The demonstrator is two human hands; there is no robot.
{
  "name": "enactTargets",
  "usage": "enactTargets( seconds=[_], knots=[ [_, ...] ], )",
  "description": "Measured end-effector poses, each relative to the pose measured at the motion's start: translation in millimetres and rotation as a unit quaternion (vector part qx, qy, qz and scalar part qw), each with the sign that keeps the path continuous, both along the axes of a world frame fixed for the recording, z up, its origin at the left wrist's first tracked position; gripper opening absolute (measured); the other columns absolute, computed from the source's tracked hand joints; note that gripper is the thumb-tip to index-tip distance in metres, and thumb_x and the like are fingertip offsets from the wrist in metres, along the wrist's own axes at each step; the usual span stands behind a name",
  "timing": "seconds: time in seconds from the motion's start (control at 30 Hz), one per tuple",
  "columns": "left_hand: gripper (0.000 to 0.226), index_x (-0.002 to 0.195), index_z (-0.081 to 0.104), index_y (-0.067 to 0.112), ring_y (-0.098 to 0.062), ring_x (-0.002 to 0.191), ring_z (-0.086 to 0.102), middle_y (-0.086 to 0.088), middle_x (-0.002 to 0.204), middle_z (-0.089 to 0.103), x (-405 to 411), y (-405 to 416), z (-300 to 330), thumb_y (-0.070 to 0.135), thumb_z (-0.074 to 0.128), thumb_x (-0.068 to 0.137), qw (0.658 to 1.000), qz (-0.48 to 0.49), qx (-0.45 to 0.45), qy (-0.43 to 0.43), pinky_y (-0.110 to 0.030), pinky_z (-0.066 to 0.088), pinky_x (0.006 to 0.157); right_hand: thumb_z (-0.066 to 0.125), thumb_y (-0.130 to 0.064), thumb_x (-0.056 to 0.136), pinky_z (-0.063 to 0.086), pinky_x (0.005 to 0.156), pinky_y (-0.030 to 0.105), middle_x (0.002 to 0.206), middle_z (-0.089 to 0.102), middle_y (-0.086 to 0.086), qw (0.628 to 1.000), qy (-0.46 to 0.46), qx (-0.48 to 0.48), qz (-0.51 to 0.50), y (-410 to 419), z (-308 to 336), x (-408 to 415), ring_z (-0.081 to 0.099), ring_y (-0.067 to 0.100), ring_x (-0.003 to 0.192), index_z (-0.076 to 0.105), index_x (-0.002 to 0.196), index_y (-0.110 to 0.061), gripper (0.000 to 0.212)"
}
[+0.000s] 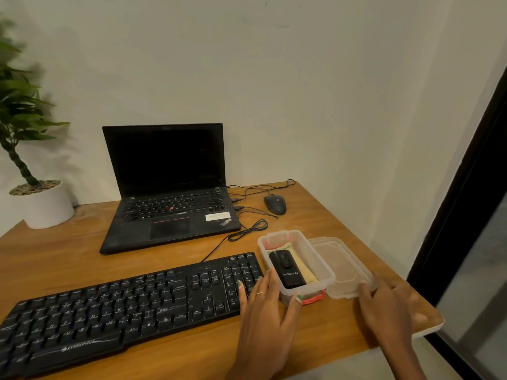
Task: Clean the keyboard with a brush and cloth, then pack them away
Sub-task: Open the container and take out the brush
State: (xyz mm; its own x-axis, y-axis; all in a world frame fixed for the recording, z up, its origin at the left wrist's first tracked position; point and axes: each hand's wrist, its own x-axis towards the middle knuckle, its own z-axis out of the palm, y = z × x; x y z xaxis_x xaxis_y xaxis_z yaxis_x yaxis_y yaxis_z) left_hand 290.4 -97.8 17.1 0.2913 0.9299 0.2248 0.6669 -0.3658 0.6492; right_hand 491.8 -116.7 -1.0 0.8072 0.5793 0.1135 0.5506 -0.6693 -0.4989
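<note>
Left grip: the left hand (267,303) holds the clear plastic box (326,272) at its near left corner, thumb on the near wall, fingers along the left side beside the keyboard's number pad.
Right grip: the right hand (389,305) rests with straight, relaxed fingers on the near edge of the clear lid (343,264); blurred.
Box contents: a black brush (286,268) lies on a yellowish cloth (307,272) inside.
Lid: flat on the table (164,355), touching the box's right side.
Keyboard (123,305): black, left of the box.
Behind: open laptop (170,187), mouse (275,204), potted plant (33,171).
</note>
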Motion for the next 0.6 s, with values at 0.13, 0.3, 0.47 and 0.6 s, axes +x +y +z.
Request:
enactTargets(
  seconds=[0.13, 0.3, 0.47, 0.6],
  knots=[
    [0.069, 0.153, 0.002, 0.028, -0.001, 0.144, 0.005, 0.016, 0.158, 0.011, 0, 1, 0, 0.059, 0.025, 0.096, 1.0, 0.0, 0.006, 0.012, -0.027, -0.027, 0.105, 0.052, -0.031, 0.091, 0.035, 0.1, 0.054, 0.131, 0.042, 0.014, 0.995, -0.031, 0.084, 0.051, 5, 24, -25, 0.04, 0.032, 0.119, 0.051, 0.127, -0.017, 0.039],
    [0.067, 0.153, 0.003, 0.029, -0.003, 0.145, 0.004, 0.015, 0.159, 0.01, -4, 2, -2, 0.055, 0.03, 0.098, 0.999, -0.003, 0.017, 0.032, -0.032, -0.023, 0.11, 0.053, -0.02, 0.092, 0.048, 0.087, 0.037, 0.109, 0.054, -0.003, 0.94, -0.049, 0.214, 0.263, 20, 53, -75, 0.049, 0.015, 0.104, 0.063, 0.109, -0.02, 0.021],
    [0.078, 0.153, -0.004, 0.031, -0.007, 0.146, -0.005, 0.013, 0.16, 0.0, -10, 2, 1, 0.066, 0.023, 0.089, 0.997, -0.023, 0.017, 0.071, -0.036, -0.025, 0.11, 0.05, -0.033, 0.094, 0.047, 0.088, 0.026, 0.126, 0.052, -0.001, 0.945, -0.075, 0.059, 0.314, 51, 59, -97, 0.052, 0.016, 0.112, 0.047, 0.13, -0.021, 0.038],
    [0.081, 0.151, 0.018, 0.033, -0.013, 0.145, 0.019, 0.01, 0.157, 0.021, -23, 5, -6, 0.068, 0.025, 0.079, 0.988, -0.011, 0.101, 0.118, -0.03, -0.024, 0.107, 0.052, -0.038, 0.092, 0.049, 0.091, 0.033, 0.129, 0.053, 0.005, 0.942, -0.072, -0.076, 0.32, 68, 56, -92, 0.054, 0.022, 0.114, 0.031, 0.14, -0.018, 0.056]
  ],
)
